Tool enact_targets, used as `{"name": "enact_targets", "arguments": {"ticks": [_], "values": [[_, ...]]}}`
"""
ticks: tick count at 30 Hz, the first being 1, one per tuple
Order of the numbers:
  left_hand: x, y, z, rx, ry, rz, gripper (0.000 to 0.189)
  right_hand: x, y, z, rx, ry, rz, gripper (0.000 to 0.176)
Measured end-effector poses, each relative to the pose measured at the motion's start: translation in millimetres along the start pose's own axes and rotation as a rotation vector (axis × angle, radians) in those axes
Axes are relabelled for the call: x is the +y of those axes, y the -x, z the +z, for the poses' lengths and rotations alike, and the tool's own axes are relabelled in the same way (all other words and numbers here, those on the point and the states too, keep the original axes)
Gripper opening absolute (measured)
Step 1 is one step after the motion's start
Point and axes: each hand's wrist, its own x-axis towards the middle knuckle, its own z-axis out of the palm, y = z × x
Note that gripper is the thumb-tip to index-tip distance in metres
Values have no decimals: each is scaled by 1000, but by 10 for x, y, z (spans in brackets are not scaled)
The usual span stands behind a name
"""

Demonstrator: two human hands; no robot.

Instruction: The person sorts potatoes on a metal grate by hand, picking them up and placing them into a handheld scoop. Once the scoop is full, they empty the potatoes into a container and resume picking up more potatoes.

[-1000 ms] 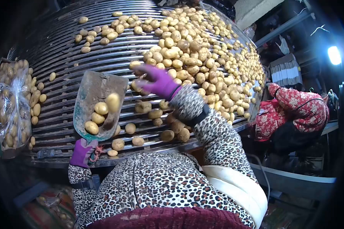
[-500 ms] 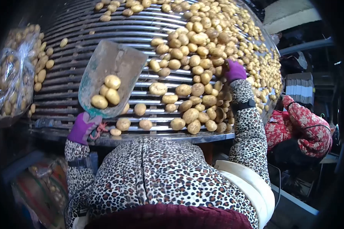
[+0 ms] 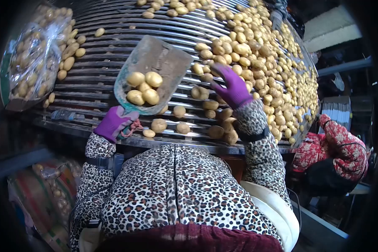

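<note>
My left hand, in a purple glove, is wrapped round the handle end of a worn scoop with a green rim. Several potatoes lie inside the scoop, near its handle. The scoop rests on a slatted metal table. My right hand, also gloved in purple, hovers over the slats just right of the scoop, thumb and fingers spread apart with nothing between them. Beside and under it spreads a large pile of potatoes.
A plastic-lined bag of potatoes stands at the left. Loose potatoes lie near the table's front edge. A striped sack is below at the left. Another person in a red floral jacket is at the right.
My right hand has moved left from the pile and its fingers have spread. More potatoes lie in the scoop. The pile near the front edge has shrunk. The whole view has shifted.
</note>
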Motion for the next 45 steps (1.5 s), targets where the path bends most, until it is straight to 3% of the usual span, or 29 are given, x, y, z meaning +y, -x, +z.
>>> {"name": "enact_targets", "arguments": {"ticks": [1, 3, 4, 7, 8, 9, 11, 12, 13, 15, 18, 19, 21, 23, 25, 27, 29, 30, 31, 32, 34, 37, 45], "values": [[0, -15, 18, 29, -18, 36, 22, 161, 171, -42, -120, 159, 92, 52], [29, -11, -16, -57, -87, 70, 20, 622, 491, 116, -278, 511, 178, 31], [-9, -65, -9, -49, -67, 62, 20, 588, 514, 136, -251, 595, 158, 22], [27, -42, 35, -21, -71, 70, 21, 423, 498, 106, -244, 665, 151, 25], [37, -38, 38, -12, -87, 81, 21, 479, 495, 126, -253, 646, 60, 31], [32, -57, 17, -31, -74, 58, 21, 457, 439, 214, -369, 729, 131, 37], [-56, -125, -24, -60, -37, 16, 23, 440, 382, 283, -376, 755, 144, 39], [-85, -136, -26, -50, -56, 39, 22, 350, 299, 252, -409, 744, 189, 23], [-107, -139, -18, -38, -74, 63, 22, 223, 185, 200, -479, 672, 279, 20], [-107, -140, -45, -20, -100, 88, 21, 247, 189, 164, -372, 501, 322, 26], [-117, -161, -29, -28, -89, 96, 20, 121, 149, 213, -82, 12, 423, 35], [-124, -168, -26, -40, -71, 112, 20, 12, 74, 286, 74, -344, 291, 47], [-134, -173, -25, -54, -43, 123, 19, -411, -134, 346, 130, -838, 227, 54], [-129, -168, -36, -36, -15, 112, 17, -613, -161, 423, 104, -1006, 186, 55], [-159, -178, -28, -6, -9, 171, 16, -566, 16, 514, 71, -745, 239, 37], [-231, -210, -61, -36, 135, 190, 16, -339, 358, 645, -140, -166, -13, 32], [-178, -181, -34, -25, 80, 187, 17, -588, 441, 659, -428, -91, -334, 33], [-197, -231, -85, -73, 38, 111, 17, -816, 491, 689, -320, -3, -451, 33], [-239, -281, -95, -48, -69, 183, 18, -1000, 493, 741, -212, 88, -566, 33], [-201, -276, -3, -4, -65, 187, 18, -994, 471, 851, -249, 197, -585, 30], [-63, -163, 100, 55, -34, 124, 20, -997, 430, 1019, -358, 390, -613, 25], [-65, -167, 75, 37, -8, 93, 21, -982, 464, 968, -587, 392, -463, 31], [-47, -181, 106, 85, -47, 88, 22, -519, 700, 789, -543, 419, -172, 27]]}}
